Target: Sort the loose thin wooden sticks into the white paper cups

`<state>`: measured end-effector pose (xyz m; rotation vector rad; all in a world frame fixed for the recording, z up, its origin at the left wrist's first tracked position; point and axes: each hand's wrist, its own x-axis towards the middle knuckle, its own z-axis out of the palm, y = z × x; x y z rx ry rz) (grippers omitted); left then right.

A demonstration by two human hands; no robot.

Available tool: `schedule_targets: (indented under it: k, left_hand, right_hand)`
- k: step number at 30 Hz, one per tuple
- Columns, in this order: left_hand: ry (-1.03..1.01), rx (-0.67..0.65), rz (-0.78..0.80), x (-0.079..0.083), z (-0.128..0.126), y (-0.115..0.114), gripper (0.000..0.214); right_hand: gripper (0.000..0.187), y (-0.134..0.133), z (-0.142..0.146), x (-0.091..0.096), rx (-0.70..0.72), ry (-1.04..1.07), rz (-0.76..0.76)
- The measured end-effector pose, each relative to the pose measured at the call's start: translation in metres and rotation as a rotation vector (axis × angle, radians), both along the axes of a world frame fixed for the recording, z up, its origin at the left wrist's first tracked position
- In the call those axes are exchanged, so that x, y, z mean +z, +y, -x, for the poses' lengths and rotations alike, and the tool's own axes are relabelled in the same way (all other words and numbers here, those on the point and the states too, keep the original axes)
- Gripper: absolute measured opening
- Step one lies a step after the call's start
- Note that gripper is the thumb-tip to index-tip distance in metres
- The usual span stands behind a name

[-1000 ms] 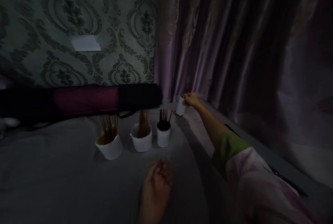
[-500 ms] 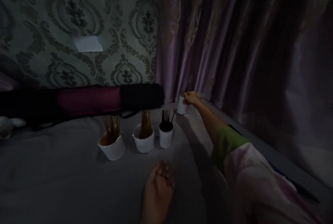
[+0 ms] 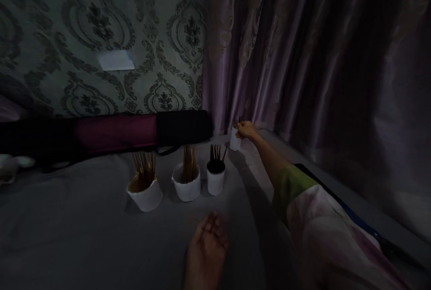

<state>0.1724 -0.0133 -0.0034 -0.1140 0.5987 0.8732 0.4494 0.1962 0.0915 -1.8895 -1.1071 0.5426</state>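
A person's right hand (image 3: 247, 129), arm at full stretch, closes around a small white cup (image 3: 235, 138) of dark sticks at the curtain's (image 3: 303, 56) foot. Three more stick-filled cups (image 3: 188, 182) stand in a row nearer, off to its left. The left hand (image 3: 206, 249) rests loosely open and empty on the grey sheet (image 3: 67, 231). Dim light hides whether the far cup is lifted.

A single head-worn camera looks forward and down over a grey cloth surface (image 3: 67, 227), close to the near edge. It faces the patterned far wall (image 3: 101, 34) (curtain (image 3: 319, 56) at right), with no second view sharing the scene.
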Motion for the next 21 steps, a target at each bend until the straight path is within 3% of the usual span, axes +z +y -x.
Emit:
schedule_targets:
  k: [21]
  left_hand:
    - [-0.014, -0.006, 0.037, 0.001, -0.001, 0.001, 0.012]
  right_hand:
    - [0.018, 0.006, -0.005, -0.021, -0.088, 0.004, -0.173]
